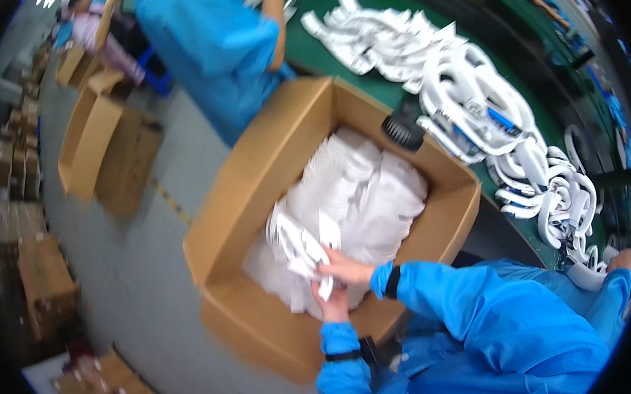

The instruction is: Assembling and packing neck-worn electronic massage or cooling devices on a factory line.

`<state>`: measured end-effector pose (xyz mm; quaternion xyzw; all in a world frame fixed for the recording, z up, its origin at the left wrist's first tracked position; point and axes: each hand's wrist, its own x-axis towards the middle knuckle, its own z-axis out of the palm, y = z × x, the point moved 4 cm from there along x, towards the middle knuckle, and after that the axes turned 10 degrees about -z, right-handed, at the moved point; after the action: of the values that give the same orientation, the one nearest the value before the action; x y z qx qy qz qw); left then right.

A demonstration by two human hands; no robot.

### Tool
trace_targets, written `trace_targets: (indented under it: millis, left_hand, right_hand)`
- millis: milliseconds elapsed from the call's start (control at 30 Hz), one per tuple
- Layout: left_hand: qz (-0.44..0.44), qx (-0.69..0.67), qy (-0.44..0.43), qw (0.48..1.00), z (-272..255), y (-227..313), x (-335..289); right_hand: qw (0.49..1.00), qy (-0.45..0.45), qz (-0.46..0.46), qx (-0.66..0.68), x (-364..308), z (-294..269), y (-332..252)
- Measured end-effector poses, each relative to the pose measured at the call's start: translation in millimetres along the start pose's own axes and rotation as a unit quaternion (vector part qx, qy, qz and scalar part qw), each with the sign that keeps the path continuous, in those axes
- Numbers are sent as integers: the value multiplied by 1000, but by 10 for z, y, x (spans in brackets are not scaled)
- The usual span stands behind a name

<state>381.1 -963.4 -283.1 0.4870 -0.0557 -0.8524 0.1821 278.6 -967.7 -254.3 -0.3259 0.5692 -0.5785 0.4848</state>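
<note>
A large open cardboard box (265, 138) stands in front of me, filled with stacked white, thin, soft-looking wrapped pieces (343, 173). Both my hands reach into its near part. My right hand (348, 267) has its fingers closed on a bundle of white curved strips (297, 245), which lies over the stack. Just below it, my left hand (333, 306) is closed around the bundle's near end, where a white flap sticks up between the hands. Blur hides the exact kind of these pieces and some fingertips.
A green worktable (389, 89) beyond the box carries piles of white curved plastic parts (476, 98). A black ribbed knob-like thing (403, 132) juts over the box's far edge. A blue-clad co-worker (203, 32) stands close at the far left; cardboard boxes (46, 277) line the floor.
</note>
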Motion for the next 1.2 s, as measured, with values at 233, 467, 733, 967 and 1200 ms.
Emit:
trace_targets:
  millis: [233, 467, 733, 967, 1200]
  left_hand:
    - [143, 105, 55, 983, -353, 815, 741]
    - [154, 419, 103, 889, -581, 1548, 1716]
    - [-110, 380, 79, 915, -591, 1313, 1509]
    - [107, 417, 73, 900, -889, 1227, 1817]
    - [156, 266, 88, 947, -288, 1030, 1081]
  right_hand:
    - [956, 92, 80, 268, 541, 299, 392]
    - [919, 110, 201, 320, 1012, 336, 1074]
    - [863, 73, 203, 457, 1130, 338, 1311]
    - [946, 63, 85, 307, 1236, 208, 1355]
    - [941, 109, 51, 316, 921, 304, 953]
